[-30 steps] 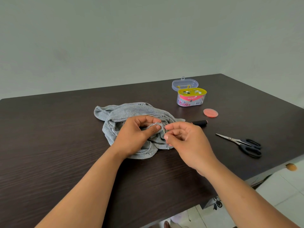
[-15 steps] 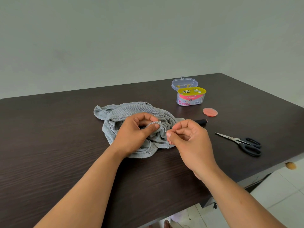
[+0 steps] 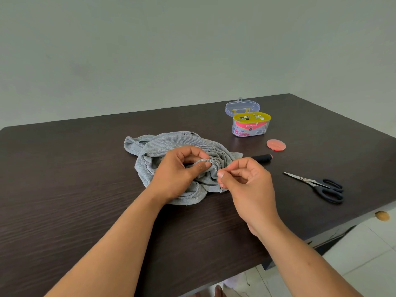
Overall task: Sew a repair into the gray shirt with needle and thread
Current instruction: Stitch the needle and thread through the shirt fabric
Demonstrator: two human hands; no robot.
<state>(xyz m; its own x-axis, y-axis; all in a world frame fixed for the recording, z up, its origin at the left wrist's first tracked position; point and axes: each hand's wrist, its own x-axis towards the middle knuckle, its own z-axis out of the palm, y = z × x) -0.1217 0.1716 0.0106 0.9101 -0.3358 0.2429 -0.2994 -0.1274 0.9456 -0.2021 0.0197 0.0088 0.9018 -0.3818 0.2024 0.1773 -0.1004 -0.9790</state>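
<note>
The gray shirt (image 3: 158, 146) lies crumpled on the dark wooden table (image 3: 64, 189). My left hand (image 3: 177, 174) pinches a raised fold of its edge between thumb and fingers. My right hand (image 3: 244, 181) is just right of that fold, thumb and forefinger closed on a thin needle (image 3: 215, 168) that sticks out of the cloth. A short loop of dark thread hangs below my right thumb. A black thread spool (image 3: 262, 157) lies behind my right hand.
An open sewing kit box (image 3: 250, 126) with a clear lid stands at the back right. A flat pink disc (image 3: 276, 144) lies in front of it. Black-handled scissors (image 3: 319, 185) rest at the right, near the table's edge. Tiled floor shows below right.
My right hand has drawn back to the right and toward me, away from the fold, with the needle between its fingers. My left hand keeps the same hold on the shirt.
</note>
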